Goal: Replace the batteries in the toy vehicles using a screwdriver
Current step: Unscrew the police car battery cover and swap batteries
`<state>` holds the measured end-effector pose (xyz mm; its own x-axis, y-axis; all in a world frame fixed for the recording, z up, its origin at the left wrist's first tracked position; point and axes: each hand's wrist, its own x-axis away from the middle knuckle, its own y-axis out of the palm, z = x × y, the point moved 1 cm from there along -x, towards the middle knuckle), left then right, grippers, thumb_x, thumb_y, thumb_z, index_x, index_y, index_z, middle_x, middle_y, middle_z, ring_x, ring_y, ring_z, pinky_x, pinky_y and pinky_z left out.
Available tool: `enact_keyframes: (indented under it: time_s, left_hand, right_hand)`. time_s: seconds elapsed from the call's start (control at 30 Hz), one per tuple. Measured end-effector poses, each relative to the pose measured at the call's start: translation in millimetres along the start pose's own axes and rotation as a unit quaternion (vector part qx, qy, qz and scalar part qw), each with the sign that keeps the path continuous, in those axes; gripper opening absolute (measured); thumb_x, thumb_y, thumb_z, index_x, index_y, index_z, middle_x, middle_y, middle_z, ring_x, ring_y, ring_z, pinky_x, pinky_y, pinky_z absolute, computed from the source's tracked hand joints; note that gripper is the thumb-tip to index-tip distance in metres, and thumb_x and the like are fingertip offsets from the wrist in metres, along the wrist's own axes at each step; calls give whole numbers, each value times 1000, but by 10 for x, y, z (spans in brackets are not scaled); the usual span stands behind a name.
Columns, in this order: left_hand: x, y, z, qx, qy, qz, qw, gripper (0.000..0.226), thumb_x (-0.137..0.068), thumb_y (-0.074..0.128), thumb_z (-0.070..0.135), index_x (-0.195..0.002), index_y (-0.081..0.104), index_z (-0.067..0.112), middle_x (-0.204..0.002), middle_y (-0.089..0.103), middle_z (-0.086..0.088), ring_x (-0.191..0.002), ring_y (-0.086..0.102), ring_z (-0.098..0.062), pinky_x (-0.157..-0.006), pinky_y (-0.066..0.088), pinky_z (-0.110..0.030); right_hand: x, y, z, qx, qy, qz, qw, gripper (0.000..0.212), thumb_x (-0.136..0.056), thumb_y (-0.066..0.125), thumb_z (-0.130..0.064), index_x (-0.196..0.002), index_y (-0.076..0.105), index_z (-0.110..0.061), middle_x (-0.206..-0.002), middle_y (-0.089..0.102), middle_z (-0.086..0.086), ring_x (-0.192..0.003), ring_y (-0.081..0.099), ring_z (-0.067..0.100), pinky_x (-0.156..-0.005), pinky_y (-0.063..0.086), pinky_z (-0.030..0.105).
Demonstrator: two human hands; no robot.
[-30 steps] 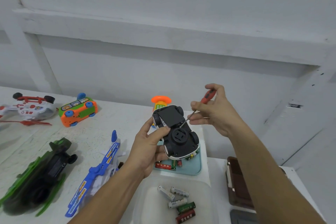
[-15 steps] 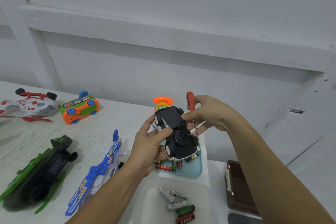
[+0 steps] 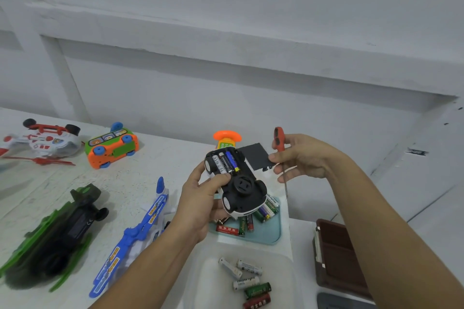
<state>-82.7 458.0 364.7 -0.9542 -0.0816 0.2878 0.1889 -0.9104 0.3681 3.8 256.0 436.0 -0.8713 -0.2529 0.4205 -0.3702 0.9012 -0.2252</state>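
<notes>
the left hand [image 3: 200, 206] grips the upturned toy car [image 3: 241, 185] in front of the teal tray [image 3: 270, 234], its battery bay uncovered; if it tips, the cells [image 3: 226, 162] could spill out. to the right, the right hand [image 3: 301, 158] pinches the black cover [image 3: 254, 157] and clutches the screwdriver [image 3: 278, 139] together, so either may slip. counted: one car held, three cells in the bay, perhaps four, five in the white tray [image 3: 213, 291].

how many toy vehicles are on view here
6: car in the left hand; helicopter and bus far left; green racer and blue plane nearer; an orange toy behind the car, mostly hidden.
</notes>
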Motion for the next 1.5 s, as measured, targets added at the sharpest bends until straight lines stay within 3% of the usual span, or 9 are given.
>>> enact_keyframes:
  time_s: [0.23, 0.4, 0.77, 0.87, 0.93, 1.0, 1.13, 1.27, 1.5]
  left_hand:
    - [12, -106, 7, -14, -10, 2, 1000, 40, -88, 64, 9, -121, 60, 32, -81, 75, 0, -55, 69, -27, -39, 49, -26]
    - [45, -165, -21, -25, -18, -19, 999, 39, -90, 63, 9, -117, 58, 37, -102, 75, -8, -67, 72, -28, -49, 57, -33]
    - [172, -256, -76, -62, -14, -65, 996, 49, -89, 63, 7, -130, 55, 33, -108, 74, -4, -81, 69, -33, -69, 59, -49]
    - [247, -291, -79, -83, -10, -84, 993, 51, -89, 63, 7, -132, 53, 32, -108, 74, -5, -83, 68, -33, -70, 58, -48]
    - [306, -317, -92, -93, -9, -96, 991, 53, -88, 64, 7, -133, 51, 33, -108, 73, -5, -82, 70, -30, -67, 59, -44]
    - [371, -346, -119, -102, -8, -106, 989, 56, -88, 64, 7, -134, 49, 35, -109, 73, -3, -81, 71, -28, -62, 58, -40]
    - [501, -416, -178, -132, -2, -129, 983, 71, -76, 76, 15, -136, 47, 39, -112, 72, 0, -85, 72, -23, -62, 58, -39]
    - [607, -497, -204, -146, 1, -151, 978, 71, -70, 71, 24, -135, 46, 42, -116, 71, 3, -88, 72, -22, -66, 58, -41]
    - [783, -630, -210, -132, -11, -166, 977, 67, -78, 75, 14, -134, 48, 38, -115, 71, 0, -82, 73, -24, -59, 57, -37]
  right_hand:
    - [-368, -261, 488, 31, 78, 113, 990, 23, -87, 66, 5, -99, 51, -7, -82, 63, 14, -63, 63, 20, -61, 60, 43]
    - [-583, -204, 877, 55, 135, 156, 977, 15, -89, 64, 3, -85, 51, -4, -78, 64, 16, -64, 62, 21, -66, 60, 43]
    - [-683, -192, 888, 129, 148, 148, 969, 20, -85, 72, -4, -83, 54, 3, -70, 61, 19, -55, 60, 25, -61, 59, 43]
    - [-561, -238, 782, 103, 83, 185, 974, 21, -85, 73, -5, -93, 55, 2, -70, 58, 14, -51, 59, 24, -56, 60, 40]
    - [-391, -213, 652, 1, 10, 201, 979, 20, -88, 70, -8, -100, 57, 1, -75, 57, 9, -53, 60, 20, -57, 61, 36]
    - [-137, -111, 512, -99, -57, 180, 977, 16, -92, 66, -14, -99, 59, -1, -74, 54, 8, -60, 62, 20, -61, 62, 35]
    - [410, 216, 404, -159, -155, 106, 969, 20, -97, 56, -24, -95, 63, -5, -72, 65, 9, -78, 69, 23, -79, 60, 40]
    - [772, 602, 514, -184, -201, 84, 959, 32, -85, 56, -35, -99, 66, -8, -86, 73, 9, -98, 69, 30, -90, 55, 44]
    - [1116, 1086, 772, -247, -226, 136, 933, 23, -87, 51, -33, -91, 49, -11, -78, 72, 11, -97, 70, 35, -86, 57, 49]
